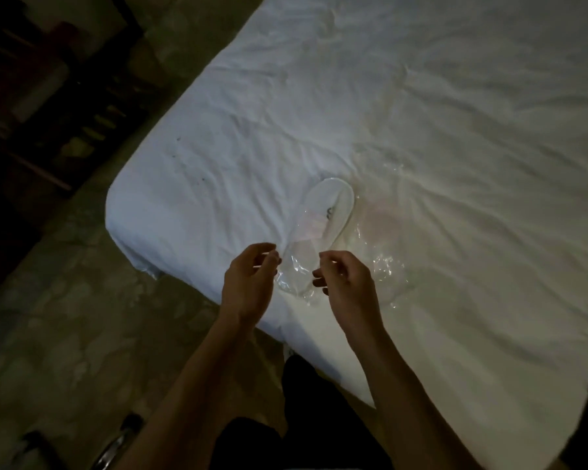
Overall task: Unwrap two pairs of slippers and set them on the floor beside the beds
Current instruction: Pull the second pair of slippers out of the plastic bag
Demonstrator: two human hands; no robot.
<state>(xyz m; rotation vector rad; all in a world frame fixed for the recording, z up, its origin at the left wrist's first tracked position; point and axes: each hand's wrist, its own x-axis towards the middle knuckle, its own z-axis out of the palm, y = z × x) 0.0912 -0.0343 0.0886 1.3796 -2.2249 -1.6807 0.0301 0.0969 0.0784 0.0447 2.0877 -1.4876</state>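
Pinching the clear wrapper (294, 274) at its near end, the left hand (250, 278) and right hand (345, 278) could yank the wrapped slippers (323, 215) off the bed (455, 113) corner if the slick plastic slips.

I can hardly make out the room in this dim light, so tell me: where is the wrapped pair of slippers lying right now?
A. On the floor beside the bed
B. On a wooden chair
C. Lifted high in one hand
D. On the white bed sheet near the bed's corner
D: the slippers, in clear plastic wrap, lie on the bed, with the left hand and right hand at the wrap's near end.
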